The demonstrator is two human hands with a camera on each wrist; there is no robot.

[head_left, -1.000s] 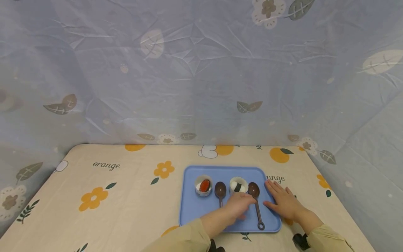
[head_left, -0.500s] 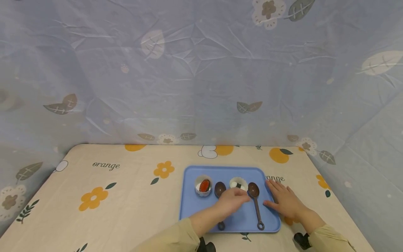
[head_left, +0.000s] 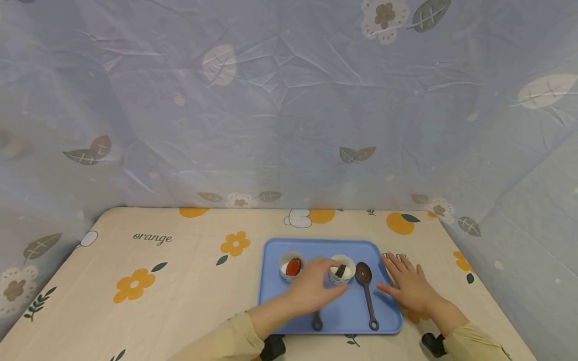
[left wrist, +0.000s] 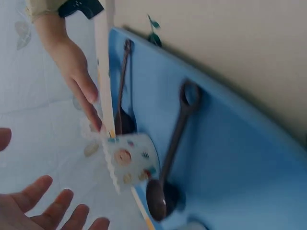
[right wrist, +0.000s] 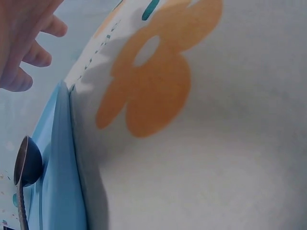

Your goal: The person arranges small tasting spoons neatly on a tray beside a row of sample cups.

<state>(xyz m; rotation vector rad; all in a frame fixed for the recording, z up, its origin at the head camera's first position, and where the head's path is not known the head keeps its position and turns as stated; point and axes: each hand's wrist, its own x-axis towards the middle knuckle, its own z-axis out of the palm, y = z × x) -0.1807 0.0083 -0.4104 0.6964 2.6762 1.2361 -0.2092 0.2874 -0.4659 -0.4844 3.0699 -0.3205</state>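
Note:
My left hand point(head_left: 311, 287) hovers over the blue tray point(head_left: 345, 321), thumb and fingers parted, beside a small patterned white bowl point(head_left: 333, 279). A white piece with a dark green band point(head_left: 341, 271) lies in that bowl. In the left wrist view the fingers point(left wrist: 60, 203) are spread and apart from the bowl's scalloped rim. A brown spoon point(head_left: 369, 298) lies to its right. My left hand covers most of a second brown spoon point(head_left: 317, 322), which shows whole in the left wrist view. My right hand point(head_left: 408, 288) is at the tray's right edge, fingers extended; contact is unclear.
Another white bowl point(head_left: 284, 260), holding a red-orange piece with a dark edge point(head_left: 293, 266), stands on the tray's left part. A printed cream cloth point(head_left: 189, 291) covers the table. Patterned grey-blue fabric point(head_left: 280, 100) hangs behind and at the sides.
My left hand has drawn back leftward from the right bowl and opened its thumb and fingers, uncovering the bowl and covering the left spoon's head. The right hand has hardly moved.

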